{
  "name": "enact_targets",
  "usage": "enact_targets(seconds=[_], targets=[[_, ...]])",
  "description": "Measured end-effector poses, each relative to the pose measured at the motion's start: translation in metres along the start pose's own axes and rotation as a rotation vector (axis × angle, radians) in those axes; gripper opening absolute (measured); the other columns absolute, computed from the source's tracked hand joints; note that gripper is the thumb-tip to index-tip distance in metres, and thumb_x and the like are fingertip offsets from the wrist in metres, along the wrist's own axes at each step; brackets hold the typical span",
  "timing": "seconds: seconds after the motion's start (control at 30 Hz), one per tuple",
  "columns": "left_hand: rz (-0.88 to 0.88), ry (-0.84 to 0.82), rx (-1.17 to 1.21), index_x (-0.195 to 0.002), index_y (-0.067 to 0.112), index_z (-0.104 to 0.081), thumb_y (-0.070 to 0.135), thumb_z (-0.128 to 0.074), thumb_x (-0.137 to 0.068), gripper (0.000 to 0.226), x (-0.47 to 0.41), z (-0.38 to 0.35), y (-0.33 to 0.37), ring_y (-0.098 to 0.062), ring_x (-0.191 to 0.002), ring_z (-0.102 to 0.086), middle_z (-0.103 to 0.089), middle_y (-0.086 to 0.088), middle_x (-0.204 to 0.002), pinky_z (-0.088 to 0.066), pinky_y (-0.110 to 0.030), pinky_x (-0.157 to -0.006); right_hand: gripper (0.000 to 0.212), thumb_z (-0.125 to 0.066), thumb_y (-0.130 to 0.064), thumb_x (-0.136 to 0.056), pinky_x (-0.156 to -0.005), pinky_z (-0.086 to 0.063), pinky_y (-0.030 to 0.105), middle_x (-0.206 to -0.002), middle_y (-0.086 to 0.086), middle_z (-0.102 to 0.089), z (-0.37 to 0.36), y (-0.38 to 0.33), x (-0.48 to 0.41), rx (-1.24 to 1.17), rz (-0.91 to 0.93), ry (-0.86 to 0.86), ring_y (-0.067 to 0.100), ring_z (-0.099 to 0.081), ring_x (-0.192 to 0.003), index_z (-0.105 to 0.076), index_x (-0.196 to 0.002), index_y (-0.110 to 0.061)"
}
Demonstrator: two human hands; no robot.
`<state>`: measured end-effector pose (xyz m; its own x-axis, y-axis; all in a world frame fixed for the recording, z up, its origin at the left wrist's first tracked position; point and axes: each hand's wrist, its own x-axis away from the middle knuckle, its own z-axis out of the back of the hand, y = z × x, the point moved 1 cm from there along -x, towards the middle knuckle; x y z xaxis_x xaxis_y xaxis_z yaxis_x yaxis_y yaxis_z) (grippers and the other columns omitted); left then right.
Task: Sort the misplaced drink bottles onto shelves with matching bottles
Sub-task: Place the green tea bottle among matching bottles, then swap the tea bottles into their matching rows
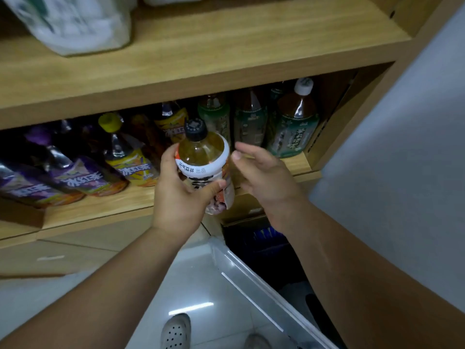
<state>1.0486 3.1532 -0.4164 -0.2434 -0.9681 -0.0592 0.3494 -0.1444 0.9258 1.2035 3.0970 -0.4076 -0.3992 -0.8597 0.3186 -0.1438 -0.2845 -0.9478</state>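
Observation:
My left hand (177,195) grips a tea bottle (205,157) with a black cap and white label, held upright in front of the lower shelf (100,205). Just right of the bottle, my right hand (261,172) hovers with relaxed fingers and holds nothing. On the shelf behind stand green-label tea bottles (292,129) at the right, one with a white cap. Yellow-label iced tea bottles (130,162) stand in the middle and purple-label bottles (75,172) at the left.
The upper shelf (226,46) carries a white plastic bag (75,23) at the left. A grey wall (402,147) closes the right side. Below lie a tiled floor, a clear plastic bin edge (251,273) and my shoes (176,331).

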Motion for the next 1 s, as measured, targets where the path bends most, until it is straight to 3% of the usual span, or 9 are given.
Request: enact_targets(seconds=[0.1, 0.2, 0.27, 0.4, 0.5, 0.6, 0.73, 0.87, 1.0], targets=[[0.022, -0.027, 0.052, -0.143, 0.016, -0.047, 0.009, -0.094, -0.066, 0.091, 0.022, 0.021, 0.018, -0.008, -0.119, -0.062, -0.067, 0.01, -0.125, -0.053, -0.029, -0.1, 0.028, -0.066, -0.022, -0.099, -0.1, -0.056, 0.037, -0.112, -0.011, -0.076, -0.009, -0.017, 0.033, -0.019, 0.023, -0.079, 0.006, -0.07, -0.108, -0.069, -0.126, -0.028], [0.059, -0.032, 0.083, -0.137, 0.019, -0.051, 0.005, -0.094, -0.064, 0.086, 0.045, 0.049, 0.046, -0.001, -0.112, -0.064, -0.069, 0.018, -0.117, -0.052, -0.019, -0.091, 0.027, -0.069, -0.02, -0.098, -0.102, -0.055, 0.048, -0.117, 0.0, -0.076, -0.019, -0.04, 0.065, -0.032, 0.02, -0.093, 0.015, -0.071, -0.112, -0.07, -0.124, -0.028], [0.067, -0.039, 0.09, -0.136, 0.016, -0.052, 0.0, -0.093, -0.064, 0.084, 0.057, 0.065, 0.063, 0.0, -0.11, -0.065, -0.07, 0.014, -0.116, -0.051, -0.014, -0.086, 0.024, -0.068, -0.019, -0.098, -0.101, -0.056, 0.05, -0.116, -0.001, -0.076, -0.026, -0.052, 0.084, -0.036, 0.024, -0.104, 0.016, -0.071, -0.111, -0.071, -0.118, -0.033], [0.078, -0.027, 0.09, -0.138, 0.016, -0.052, -0.001, -0.092, -0.064, 0.085, 0.085, 0.12, 0.117, 0.005, -0.109, -0.063, -0.067, 0.012, -0.12, -0.05, -0.009, -0.082, 0.025, -0.066, -0.021, -0.1, -0.09, -0.061, 0.04, -0.114, -0.006, -0.076, -0.048, -0.096, 0.136, -0.069, 0.016, -0.177, 0.012, -0.072, -0.106, -0.069, -0.122, -0.03], [0.066, 0.018, 0.053, -0.138, 0.024, -0.053, 0.008, -0.095, -0.063, 0.087, 0.103, 0.164, 0.151, 0.001, -0.115, -0.062, -0.068, 0.017, -0.119, -0.052, -0.018, -0.091, 0.027, -0.066, -0.024, -0.1, -0.082, -0.061, 0.029, -0.115, -0.008, -0.075, -0.067, -0.133, 0.167, -0.063, 0.046, -0.236, 0.009, -0.072, -0.106, -0.067, -0.126, -0.029], [0.055, 0.068, 0.049, -0.135, 0.028, -0.054, 0.009, -0.096, -0.064, 0.084, 0.117, 0.205, 0.179, 0.0, -0.115, -0.063, -0.068, 0.017, -0.12, -0.053, -0.024, -0.093, 0.031, -0.067, -0.027, -0.099, -0.085, -0.062, 0.032, -0.116, -0.007, -0.075, -0.093, -0.164, 0.192, -0.042, 0.082, -0.275, 0.008, -0.072, -0.105, -0.066, -0.13, -0.027], [0.035, 0.142, 0.074, -0.132, 0.026, -0.055, 0.002, -0.093, -0.065, 0.081, 0.126, 0.254, 0.203, 0.002, -0.11, -0.065, -0.069, 0.017, -0.117, -0.054, -0.015, -0.087, 0.028, -0.068, -0.027, -0.098, -0.097, -0.059, 0.042, -0.114, -0.007, -0.075, -0.134, -0.197, 0.209, -0.014, 0.126, -0.338, 0.012, -0.071, -0.11, -0.068, -0.126, -0.029], [0.029, 0.206, 0.112, -0.13, 0.026, -0.053, -0.006, -0.09, -0.066, 0.08, 0.122, 0.311, 0.206, 0.01, -0.104, -0.064, -0.069, 0.03, -0.111, -0.049, -0.007, -0.082, 0.026, -0.068, -0.027, -0.098, -0.099, -0.058, 0.038, -0.114, -0.008, -0.074, -0.186, -0.222, 0.208, 0.068, 0.17, -0.394, 0.006, -0.07, -0.109, -0.068, -0.123, -0.034], [0.032, 0.251, 0.088, -0.132, 0.036, -0.052, 0.008, -0.094, -0.065, 0.085, 0.11, 0.38, 0.192, 0.007, -0.114, -0.061, -0.067, 0.028, -0.118, -0.049, -0.011, -0.092, 0.035, -0.071, -0.031, -0.096, -0.102, -0.056, 0.039, -0.118, -0.009, -0.069, -0.239, -0.237, 0.197, 0.063, 0.152, -0.304, 0.007, -0.068, -0.11, -0.065, -0.13, -0.031]])
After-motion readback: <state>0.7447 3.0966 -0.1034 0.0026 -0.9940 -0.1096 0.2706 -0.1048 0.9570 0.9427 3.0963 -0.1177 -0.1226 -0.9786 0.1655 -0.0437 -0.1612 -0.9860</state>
